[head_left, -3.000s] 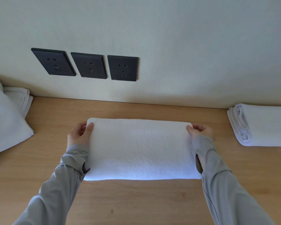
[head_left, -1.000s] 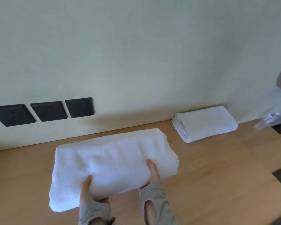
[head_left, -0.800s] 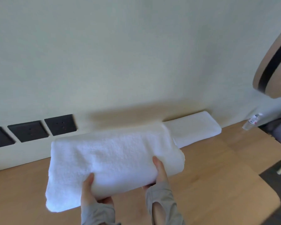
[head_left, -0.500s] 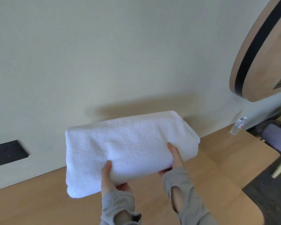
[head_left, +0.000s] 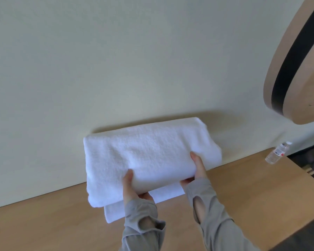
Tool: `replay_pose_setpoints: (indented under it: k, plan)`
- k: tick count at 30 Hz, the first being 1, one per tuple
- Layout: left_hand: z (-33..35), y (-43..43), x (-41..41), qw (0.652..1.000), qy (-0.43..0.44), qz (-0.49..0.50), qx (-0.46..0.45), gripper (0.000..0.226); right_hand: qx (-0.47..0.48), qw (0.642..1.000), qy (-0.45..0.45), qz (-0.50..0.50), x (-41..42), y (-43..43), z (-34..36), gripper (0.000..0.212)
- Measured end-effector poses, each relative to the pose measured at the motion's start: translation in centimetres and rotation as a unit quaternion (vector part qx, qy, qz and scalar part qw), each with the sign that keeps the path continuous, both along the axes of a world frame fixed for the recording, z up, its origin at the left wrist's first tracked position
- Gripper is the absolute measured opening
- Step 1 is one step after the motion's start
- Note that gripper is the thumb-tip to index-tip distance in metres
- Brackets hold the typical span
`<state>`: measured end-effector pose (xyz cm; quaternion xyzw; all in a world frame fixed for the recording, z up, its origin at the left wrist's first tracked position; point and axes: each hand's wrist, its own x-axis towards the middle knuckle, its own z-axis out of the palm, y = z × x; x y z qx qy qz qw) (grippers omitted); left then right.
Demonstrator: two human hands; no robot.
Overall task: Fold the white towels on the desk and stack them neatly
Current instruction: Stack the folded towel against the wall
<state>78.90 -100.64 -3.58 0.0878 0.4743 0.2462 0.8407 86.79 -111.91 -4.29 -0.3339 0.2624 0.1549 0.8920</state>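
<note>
I hold a folded white towel point(head_left: 149, 153) by its near long edge with both hands. My left hand point(head_left: 132, 189) grips it at about 7 o'clock of the towel: the thumb lies on top, pressed into the pile, and the other fingers are curled underneath, mostly hidden. My right hand point(head_left: 198, 167) grips the same edge at about 4 o'clock, thumb on top and fingers tucked below out of sight. The towel is in the middle of the view, its far edge close to the wall point(head_left: 116, 60).

Beneath it lies a lower towel point(head_left: 114, 212), also folded and white, flat on the desk point(head_left: 62, 223) against the wall. Only its near strip shows, peeking out from 5 to 7 o'clock of the one I hold. I cannot tell whether the two touch.

Grey sleeves point(head_left: 140, 223) cover my wrists. At 3 o'clock, well apart from the towels, a small clear bottle point(head_left: 277, 153) is on the desk by the wall. At 1 o'clock a round wooden panel point(head_left: 301, 66) with a dark band comes into view
</note>
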Motion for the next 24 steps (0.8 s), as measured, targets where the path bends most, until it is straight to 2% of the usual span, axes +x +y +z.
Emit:
replay_pose_setpoints:
  k: [2, 5, 9, 11, 13, 16, 17, 19, 21, 22, 24]
  plan:
    - [-2.4, 0.1, 1.0, 1.000, 0.002, -0.008, -0.008, 0.031, -0.016, 1.000, 0.024, -0.008, 1.1, 0.1, -2.6, 0.049]
    - [-6.0, 0.2, 1.3, 0.999, 0.033, -0.002, -0.014, 0.023, -0.020, 0.998, 0.054, 0.013, 1.0, 0.4, -6.1, 0.053]
    - [-7.5, 0.1, 1.3, 0.999, 0.033, -0.007, 0.012, 0.021, -0.024, 0.997, 0.064, 0.025, 1.2, 0.3, -8.2, 0.061]
    - [-7.2, 0.3, 1.3, 0.999, 0.038, -0.019, 0.017, 0.030, -0.084, 0.991, 0.090, 0.052, 1.5, 0.0, -8.0, 0.060]
    - [-6.9, 0.5, 1.0, 0.997, 0.063, -0.042, 0.032, 0.046, -0.179, 0.976, 0.106, 0.069, 2.0, -0.7, -7.8, 0.070]
    - [-6.8, 2.2, -1.3, 0.986, 0.130, -0.046, 0.099, 0.071, -0.329, 0.943, 0.041, 0.025, 2.7, -3.2, -7.0, 0.100]
    - [-7.0, 3.4, -2.6, 0.972, 0.174, -0.042, 0.150, 0.068, -0.372, 0.928, 0.014, 0.017, 3.0, -4.4, -6.9, 0.106]
    - [-7.2, 6.1, -5.0, 0.916, 0.261, -0.059, 0.300, 0.059, -0.412, 0.908, -0.059, 0.041, 4.0, -6.4, -6.9, 0.095]
    - [-7.1, 7.9, -6.1, 0.861, 0.270, -0.143, 0.406, 0.078, -0.435, 0.884, -0.126, 0.113, 4.9, -7.5, -7.3, 0.059]
    - [-7.1, 8.3, -6.0, 0.844, 0.257, -0.191, 0.430, 0.086, -0.447, 0.872, -0.148, 0.137, 5.2, -7.6, -7.5, 0.042]
    - [-7.0, 8.3, -4.8, 0.823, 0.249, -0.237, 0.452, 0.086, -0.463, 0.858, -0.172, 0.142, 5.5, -7.2, -7.9, 0.026]
